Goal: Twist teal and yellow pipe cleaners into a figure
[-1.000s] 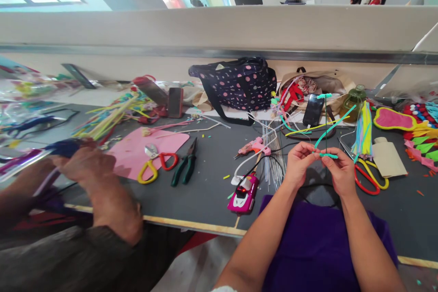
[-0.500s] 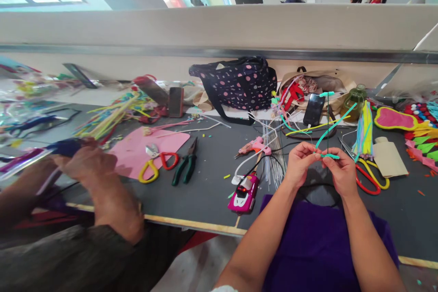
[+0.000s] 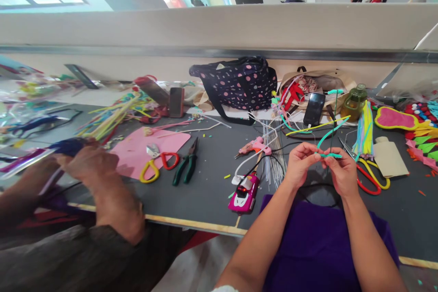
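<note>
My left hand (image 3: 300,162) and my right hand (image 3: 340,169) meet above the dark tabletop (image 3: 205,191), both pinching a teal pipe cleaner (image 3: 330,133) wound around a thin dark wire stem (image 3: 334,118). The teal free end slants up to the right; the stem stands nearly upright with a teal tip. A purple cloth (image 3: 318,242) lies over my lap below my hands.
A co-worker's hands (image 3: 85,164) at the left hold dark blue material. Scissors (image 3: 159,166), pliers (image 3: 186,164), pink glue gun (image 3: 255,147), a pink toy car (image 3: 243,191), second scissors (image 3: 371,178), phone (image 3: 314,108), spotted bag (image 3: 239,83) and pipe-cleaner bundles (image 3: 364,130) lie around.
The upright wire stem has tilted a little to the right and the teal free end has dropped lower. My hands stay in place; the co-worker's hands barely shift.
</note>
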Demonstrator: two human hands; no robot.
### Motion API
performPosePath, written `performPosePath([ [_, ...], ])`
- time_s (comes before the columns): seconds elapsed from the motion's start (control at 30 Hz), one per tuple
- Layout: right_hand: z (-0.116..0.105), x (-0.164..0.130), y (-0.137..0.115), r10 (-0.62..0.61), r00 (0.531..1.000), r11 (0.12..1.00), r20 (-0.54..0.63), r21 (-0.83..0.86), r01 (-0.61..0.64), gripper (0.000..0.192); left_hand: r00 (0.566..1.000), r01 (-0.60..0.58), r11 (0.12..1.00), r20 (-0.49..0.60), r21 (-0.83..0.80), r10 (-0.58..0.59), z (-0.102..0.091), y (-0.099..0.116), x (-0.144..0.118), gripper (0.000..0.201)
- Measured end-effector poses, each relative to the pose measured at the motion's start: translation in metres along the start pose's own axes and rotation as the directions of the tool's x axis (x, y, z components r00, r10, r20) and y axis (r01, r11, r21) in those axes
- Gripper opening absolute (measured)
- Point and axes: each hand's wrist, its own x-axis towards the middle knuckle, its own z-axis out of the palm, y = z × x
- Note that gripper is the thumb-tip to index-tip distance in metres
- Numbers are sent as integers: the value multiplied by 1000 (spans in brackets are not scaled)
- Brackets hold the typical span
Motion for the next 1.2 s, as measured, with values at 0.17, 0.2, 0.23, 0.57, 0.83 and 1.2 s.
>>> performPosePath([
  [0.17, 0, 0, 0, 6, 1000, 1000, -5, -10, -6, 19, 1000, -8, 1000, -18, 28, 9, -1, -1, 0, 26],
  [0.2, 0, 0, 0, 6, 1000, 1000, -4, -13, -6, 19, 1000, -9, 1000, -26, 30, 10, -1, -1, 0, 26],
  [0.23, 1, -1, 0, 2, 1000, 1000, -4, -17, -2, 19, 999, -8, 1000, -33, 29, 9, -1, -2, 1, 26],
  [0.57, 3, -1, -4, 5, 997, 999, 75, -48, -2, 18, 999, -11, 999, -52, -31, 10, 1, -1, 1, 21],
  [0.83, 1, -2, -4, 26, 998, 997, 56, -79, -21, 18, 1000, -3, 999, -30, -35, 2, 2, 2, 0, 22],
  [1.2, 2, -1, -7, 3, 999, 991, 33, -137, 2, 17, 999, -10, 999, -43, 39, 12, 2, 2, 0, 26],
])
